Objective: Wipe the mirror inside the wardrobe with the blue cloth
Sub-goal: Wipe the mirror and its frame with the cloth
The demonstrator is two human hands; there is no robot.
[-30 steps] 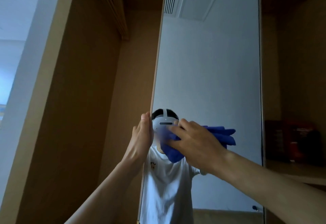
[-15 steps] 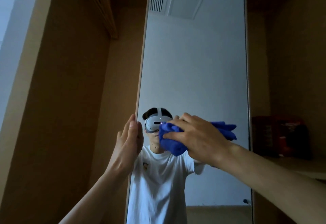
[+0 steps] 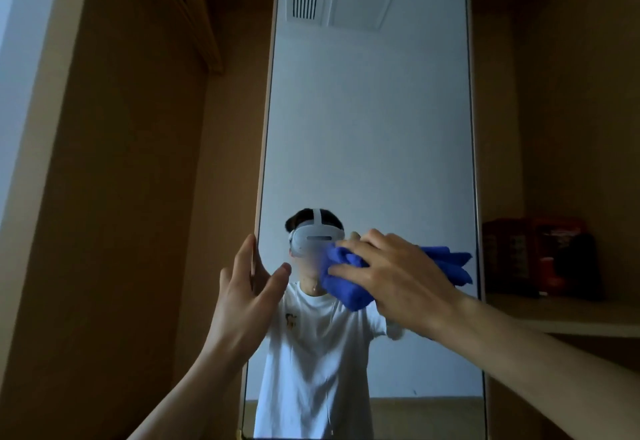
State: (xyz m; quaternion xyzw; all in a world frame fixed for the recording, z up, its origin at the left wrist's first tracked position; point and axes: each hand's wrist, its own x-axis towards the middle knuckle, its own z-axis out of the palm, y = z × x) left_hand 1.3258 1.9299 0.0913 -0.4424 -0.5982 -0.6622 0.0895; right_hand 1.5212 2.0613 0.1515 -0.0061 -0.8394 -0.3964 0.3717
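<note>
Nearest to you, your 2 bare forearms rise from the bottom of the frame toward the middle. Your left grip (image 3: 247, 287) is released. Its fingers stand straight up along the mirror's left edge, just left of centre, and the thumb spreads out in front of the glass. I cannot tell whether the thumb touches it. Your right grip (image 3: 398, 280), right of centre, is clenched on the blue cloth (image 3: 346, 285), fingers curled over the bunched wad and holding it against the glass.

That puts the cloth in the lower middle of the mirror (image 3: 370, 134). More blue shows past your knuckles toward the mirror's right edge, but I cannot tell whether it is cloth or its reflection.

The cloth looks soft, light and limp, so I judge it would slide out if you pinched only 1 corner. Hold it as a wad under the palm, with a broad folded face on the glass.

The mirror is a tall, narrow, stiff panel, smooth and probably fragile, so press evenly rather than hard. Its left edge is the sensible place to steady it. You appear to be mid-wipe, with the long stretch of glass above your hands yet to be reached.

Farther back are the wardrobe's brown walls (image 3: 138, 197). At the right of the frame, a shelf (image 3: 561, 316) carries dark red packets (image 3: 540, 256).
</note>
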